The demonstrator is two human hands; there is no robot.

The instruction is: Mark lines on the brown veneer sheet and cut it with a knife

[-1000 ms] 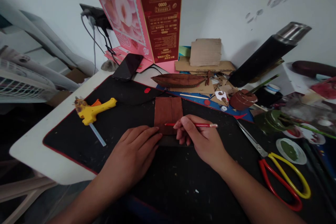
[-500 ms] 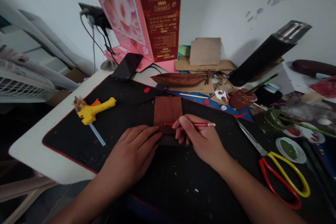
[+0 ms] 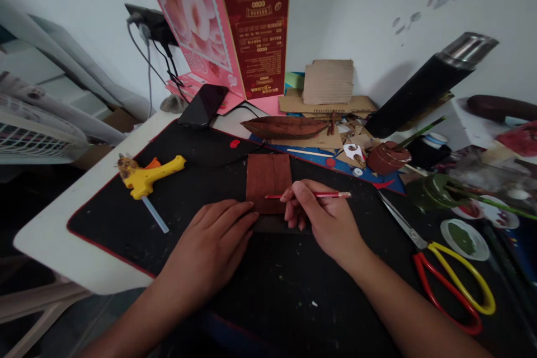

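Note:
A reddish-brown rectangular piece (image 3: 268, 176) lies on the black mat (image 3: 277, 285), in front of me. Flat beside its lower left edge is my left hand (image 3: 216, 240), fingers stretched out and fingertips touching the piece. My right hand (image 3: 321, 212) pinches a thin red pencil (image 3: 331, 194) over the right part of the piece. The pencil lies nearly level, with its tip pointing left above the brown surface. Whether the tip touches the surface is not clear.
A yellow glue gun (image 3: 155, 176) rests at the left. Open-handled scissors (image 3: 419, 240) and a dish of green paint (image 3: 461, 238) are at the right. Behind stand a brown boat shape (image 3: 285, 127), cardboard (image 3: 328, 83), a phone (image 3: 204, 105) and a black flask (image 3: 423, 89).
My right hand and the pencil have shifted slightly to the right and a little upward. My left hand and the brown piece stay in place.

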